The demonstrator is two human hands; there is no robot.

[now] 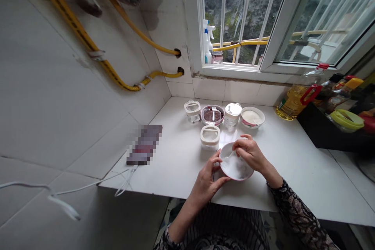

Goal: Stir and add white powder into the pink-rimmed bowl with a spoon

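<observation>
A bowl (pixel 237 170) of white, powdery or grainy stuff stands near the counter's front edge. My left hand (pixel 206 179) grips it from the left, thumb low on the near side and fingers at the rim. Over the bowl's far right side, my right hand (pixel 247 151) is closed on a small white spoon (pixel 230 156), its tip down in the white stuff. Just beyond are a lidded clear jar (pixel 210 137), a second jar (pixel 192 111) and a third jar (pixel 233 114). Between them sits a bowl of dark grains (pixel 211 116) with a white spoon across it.
A flowered bowl (pixel 252 117) holds pale grains. To the right stand an oil bottle (pixel 293 99) and a black box (pixel 316 131) of bottles. A blurred dark flat object (pixel 144 145) lies at the left, near a white cable (pixel 125 183). A window (pixel 243 15) is behind.
</observation>
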